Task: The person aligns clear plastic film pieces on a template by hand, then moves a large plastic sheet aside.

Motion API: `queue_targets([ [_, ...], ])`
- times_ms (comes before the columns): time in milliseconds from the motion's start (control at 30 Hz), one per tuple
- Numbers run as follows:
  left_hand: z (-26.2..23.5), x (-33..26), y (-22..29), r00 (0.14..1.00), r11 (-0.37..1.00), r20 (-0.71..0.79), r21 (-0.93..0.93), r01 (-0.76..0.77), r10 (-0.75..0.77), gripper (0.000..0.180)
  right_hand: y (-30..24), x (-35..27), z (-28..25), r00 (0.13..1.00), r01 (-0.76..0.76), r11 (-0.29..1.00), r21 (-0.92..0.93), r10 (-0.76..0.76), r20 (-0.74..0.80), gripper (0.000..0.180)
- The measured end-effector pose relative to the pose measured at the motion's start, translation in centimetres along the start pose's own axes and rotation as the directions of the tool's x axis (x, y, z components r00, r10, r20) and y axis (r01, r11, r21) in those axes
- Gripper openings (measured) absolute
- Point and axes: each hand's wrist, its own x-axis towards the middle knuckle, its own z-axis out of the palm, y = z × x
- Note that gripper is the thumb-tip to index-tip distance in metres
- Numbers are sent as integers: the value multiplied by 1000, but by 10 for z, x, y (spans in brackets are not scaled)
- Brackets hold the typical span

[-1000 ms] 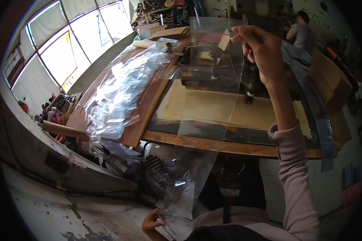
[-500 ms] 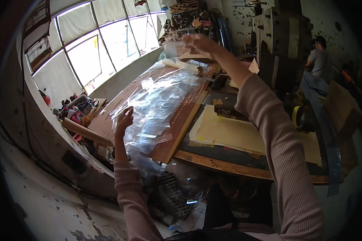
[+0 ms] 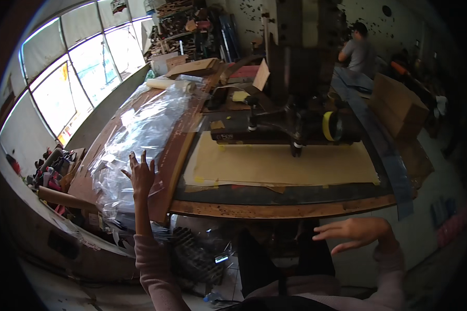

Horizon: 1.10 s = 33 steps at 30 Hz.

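My left hand [image 3: 141, 175] is open with its fingers spread, over the near part of a pile of clear plastic strips [image 3: 155, 122]. Whether it touches the strips I cannot tell. The pile lies along a reddish-brown wooden board [image 3: 177, 155]. On the right, beyond the front edge of the worktable, my right hand [image 3: 354, 231] hangs in the air with its fingers stretched out and nothing in them. A yellowish sheet [image 3: 280, 168] lies flat on the dark tabletop [image 3: 228, 195], beneath a dark machine [image 3: 296, 122].
A yellow-rimmed ring [image 3: 328, 126] sits at the machine's right. Farther right are a blue strip [image 3: 397, 176] and a cardboard box [image 3: 398, 106]. A person in a grey shirt [image 3: 359, 54] is in the back. A cardboard tube [image 3: 67, 198] lies by the left wall.
My right hand has come back from the far end of the plastic pile to the near right. My left hand has spread its fingers. The view has swung to the right.
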Motion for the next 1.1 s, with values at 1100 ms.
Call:
queue_targets([
  [1100,-8,-155,186,998,975,54,-220,-26,39,41,127,-157,81,-545,-837,-181,516,206,-813,49],
])
